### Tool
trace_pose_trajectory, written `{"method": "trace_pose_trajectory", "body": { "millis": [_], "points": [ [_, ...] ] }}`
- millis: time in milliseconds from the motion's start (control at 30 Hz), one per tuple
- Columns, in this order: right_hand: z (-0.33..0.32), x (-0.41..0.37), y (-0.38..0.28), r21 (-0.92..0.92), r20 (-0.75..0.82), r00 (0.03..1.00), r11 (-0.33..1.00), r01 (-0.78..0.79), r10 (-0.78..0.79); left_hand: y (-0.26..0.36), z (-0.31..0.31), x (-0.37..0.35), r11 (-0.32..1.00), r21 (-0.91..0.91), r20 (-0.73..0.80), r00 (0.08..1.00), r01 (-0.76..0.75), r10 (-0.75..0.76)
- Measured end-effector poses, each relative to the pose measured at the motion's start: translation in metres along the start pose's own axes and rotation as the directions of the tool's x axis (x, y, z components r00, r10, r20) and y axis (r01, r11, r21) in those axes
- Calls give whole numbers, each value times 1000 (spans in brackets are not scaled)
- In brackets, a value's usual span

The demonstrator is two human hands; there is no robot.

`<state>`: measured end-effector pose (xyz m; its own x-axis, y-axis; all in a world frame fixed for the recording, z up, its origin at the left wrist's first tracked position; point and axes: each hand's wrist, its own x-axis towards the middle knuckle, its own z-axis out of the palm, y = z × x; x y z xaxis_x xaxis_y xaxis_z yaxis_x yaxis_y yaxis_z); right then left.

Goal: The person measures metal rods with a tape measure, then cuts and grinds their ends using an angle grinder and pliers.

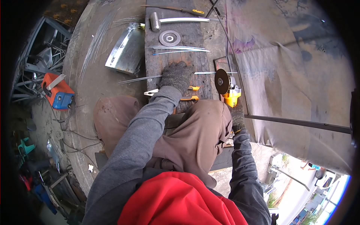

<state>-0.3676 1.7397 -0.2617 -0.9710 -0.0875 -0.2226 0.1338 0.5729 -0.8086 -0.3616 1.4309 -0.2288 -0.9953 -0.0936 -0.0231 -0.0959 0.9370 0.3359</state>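
Note:
My left hand (177, 78), in a dark knit glove, lies over thin metal rods (144, 79) on the wooden plank (187, 33), fingers closed down around them. The rods stick out on both sides of the glove. In my gloved right hand (237, 118) is a yellow angle grinder (231, 98), held at the plank's right side. Its dark cutting disc (222, 81) faces up near the rods' right end. Below my left hand lie orange-handled pliers (189, 98), partly hidden by my wrist. More thin rods (180, 48) lie farther up the plank.
A hammer (180, 20) and a loose grinding disc (169, 38) lie at the plank's far end. Left of it sits a shiny sheet-metal piece (125, 50). An orange-and-blue machine (58, 92) with cables stands farther left. A large tarp (288, 82) hangs at right.

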Motion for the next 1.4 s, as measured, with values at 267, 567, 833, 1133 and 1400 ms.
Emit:
{"method": "trace_pose_trajectory", "body": {
  "millis": [267, 567, 833, 1133, 1400],
  "points": [
    [3, 2, 7, -2, -32, 999, 1000, 22, -22, 2, -6, -1, 1000, -2, 9, 1000, 6, -6],
    [1, 3, 8, 1, -18, 1000, 1000, -4, 4, 0, -2, -1, 999, 16, -3, 999, -43, 43],
    [0, 8, 5, -42, -33, 998, 997, 59, -61, 2, -5, -2, 999, 35, 13, 1000, -28, 28],
    [0, 5, -4, -8, -11, 998, 998, 59, -59, 3, -5, -3, 999, 29, -15, 1000, -27, 27],
    [5, -2, 27, 89, -64, 991, 989, 120, -114, 2, -3, -2, 999, 40, 2, 1000, -31, 31]
  ]
}}
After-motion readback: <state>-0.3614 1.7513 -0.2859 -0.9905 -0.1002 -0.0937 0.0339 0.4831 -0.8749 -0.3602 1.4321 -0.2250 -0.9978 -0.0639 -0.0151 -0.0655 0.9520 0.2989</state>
